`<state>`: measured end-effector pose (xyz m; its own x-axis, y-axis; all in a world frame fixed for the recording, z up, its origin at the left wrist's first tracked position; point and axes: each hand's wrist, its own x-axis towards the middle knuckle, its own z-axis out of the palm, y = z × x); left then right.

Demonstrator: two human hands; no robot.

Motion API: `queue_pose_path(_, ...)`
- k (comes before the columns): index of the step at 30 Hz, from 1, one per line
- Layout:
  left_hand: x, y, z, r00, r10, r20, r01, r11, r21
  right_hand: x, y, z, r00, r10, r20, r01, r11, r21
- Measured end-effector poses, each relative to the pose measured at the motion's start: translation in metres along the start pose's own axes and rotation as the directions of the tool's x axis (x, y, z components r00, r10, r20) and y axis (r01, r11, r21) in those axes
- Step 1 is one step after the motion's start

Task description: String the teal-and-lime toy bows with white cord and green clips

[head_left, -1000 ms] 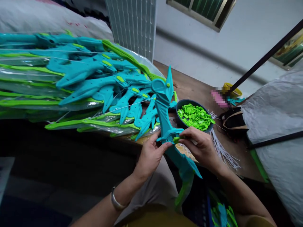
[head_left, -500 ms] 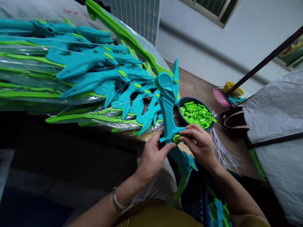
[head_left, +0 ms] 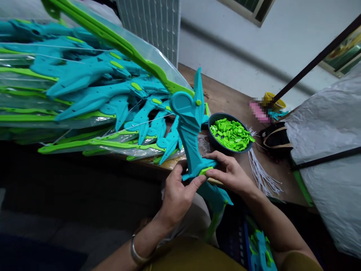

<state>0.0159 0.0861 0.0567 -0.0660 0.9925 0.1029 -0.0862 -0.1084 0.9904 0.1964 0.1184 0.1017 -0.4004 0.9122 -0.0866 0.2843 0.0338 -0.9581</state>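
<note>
A blue and green plastic toy bow stands tilted in front of me, its long green limb reaching up to the left. Around the left side of its grip, my left hand is closed, thumb across the front. My right hand grips the other side, with its thumb on a small green plastic piece at the middle of the bow. The fingers behind the bow are partly hidden. Just beyond my right hand is a dark bowl holding many loose green pieces.
Several similar toy bows in clear plastic are piled at the left. White cords hang over the wooden table. Behind them lie a black item and a yellow container. A blue crate with bow parts is below right.
My right hand has shifted from pinching the green piece at its edge to wrapping the bow, thumb on the piece. The view has turned slightly, so the scene sits further left.
</note>
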Motion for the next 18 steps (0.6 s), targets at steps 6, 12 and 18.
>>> queue_pose_path(6,-0.003,-0.001,-0.003,0.993,0.115,-0.014,-0.113,0.989,0.091,-0.003,0.001,0.009,0.965,-0.245,-0.096,0.207,0.932,-0.299)
queue_pose_path(12,0.004,-0.009,-0.006,0.998,0.035,0.056,-0.038,0.998,0.049,0.002,0.007,0.006,0.952,-0.289,-0.104,0.247,0.920,-0.304)
queue_pose_path(18,0.005,-0.007,-0.028,0.897,-0.306,0.319,0.382,0.900,-0.210,-0.001,0.005,0.021,0.849,-0.471,-0.240,0.382,0.860,-0.338)
